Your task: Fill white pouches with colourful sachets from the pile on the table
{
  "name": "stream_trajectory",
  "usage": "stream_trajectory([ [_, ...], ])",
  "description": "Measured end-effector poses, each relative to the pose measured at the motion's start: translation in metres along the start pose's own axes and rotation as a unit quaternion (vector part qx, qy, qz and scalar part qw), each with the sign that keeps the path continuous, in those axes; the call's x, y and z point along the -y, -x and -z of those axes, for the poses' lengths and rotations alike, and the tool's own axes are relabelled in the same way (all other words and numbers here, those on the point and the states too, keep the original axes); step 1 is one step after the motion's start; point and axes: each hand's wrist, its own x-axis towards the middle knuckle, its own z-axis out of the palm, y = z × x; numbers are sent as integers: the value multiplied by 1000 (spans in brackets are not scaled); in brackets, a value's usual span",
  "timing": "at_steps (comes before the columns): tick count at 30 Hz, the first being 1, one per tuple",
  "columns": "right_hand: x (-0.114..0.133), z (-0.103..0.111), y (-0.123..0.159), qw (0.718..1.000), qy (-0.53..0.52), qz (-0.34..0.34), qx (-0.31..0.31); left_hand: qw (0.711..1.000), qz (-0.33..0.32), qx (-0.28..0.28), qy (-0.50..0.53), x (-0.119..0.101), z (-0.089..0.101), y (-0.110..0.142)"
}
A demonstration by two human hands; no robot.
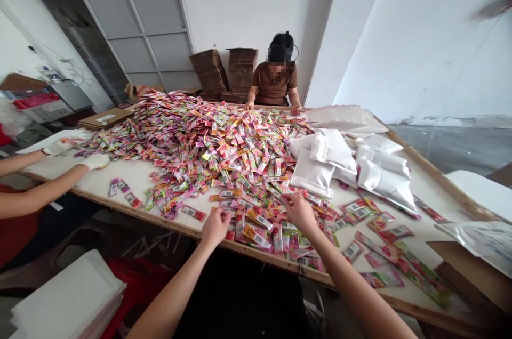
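A huge heap of small colourful sachets (pixel 208 142) covers the white table (pixel 120 179). My left hand (pixel 215 227) rests near the table's front edge with its fingers curled down onto the sachets. My right hand (pixel 299 212) lies on the sachets a little further in, fingers bent and pressing on them. What either hand grips is hidden under the fingers. A row of sachets (pixel 384 243) lies spread to the right of my right hand.
White pouches (pixel 352 163) lie piled right of the heap. A person in a brown top (pixel 274 83) works at the far end. Two gloved hands (pixel 95 161) reach in from the left. Folded cartons (pixel 224 72) stand behind. White sheets (pixel 68 301) lie at lower left.
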Motion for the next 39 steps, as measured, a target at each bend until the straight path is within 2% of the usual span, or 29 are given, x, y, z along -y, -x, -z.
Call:
stream_trajectory([
  [2, 29, -27, -18, 998, -29, 25, 50, 999, 19, 28, 2, -15, -13, -3],
  [4, 51, -57, -29, 995, -28, 20, 89, 1000, 26, 15, -8, -24, -31, 0],
  [7, 54, -80, -35, 993, -49, 11, 103, 998, -34, -32, 33, -17, -45, 8],
  [9, 40, -75, -36, 992, -75, 3, 102, 993, -52, -46, 99, -5, -35, 6],
  [12, 22, -50, -38, 990, -112, -17, 85, 990, -13, -45, 135, 3, -1, -23],
  [15, 27, -37, -30, 991, -101, -7, 85, 999, -54, 9, -3, -8, 24, -67],
  [18, 41, -51, -9, 992, 19, 18, 126, 993, -74, 52, -70, -22, 21, -92],
  [20, 42, -67, 5, 988, 63, 10, 141, 992, -85, 55, -81, -26, 11, -93],
  [23, 28, -76, 12, 989, -16, -23, 148, 989, -114, 33, -88, -18, 7, -85],
  [26, 9, -58, 2, 960, -158, -84, 215, 989, -130, -6, -72, -5, 28, -87],
  [28, 3, -38, -10, 942, -225, -77, 237, 989, -136, -22, -52, 2, 51, -92],
  [30, 5, -20, -25, 944, -254, -32, 210, 989, -145, -27, 13, 6, 70, -95],
  [32, 14, -12, -42, 956, -245, 12, 163, 983, -149, -39, 100, 8, 79, -91],
  [34, 25, -18, -56, 975, -186, 44, 117, 979, -164, -24, 121, 7, 73, -80],
  [36, 36, -37, -64, 990, -88, 65, 90, 981, -189, 23, 42, 3, 54, -65],
  [39, 44, -72, -65, 993, 10, 57, 105, 974, -208, 67, -56, -5, 20, -39],
])
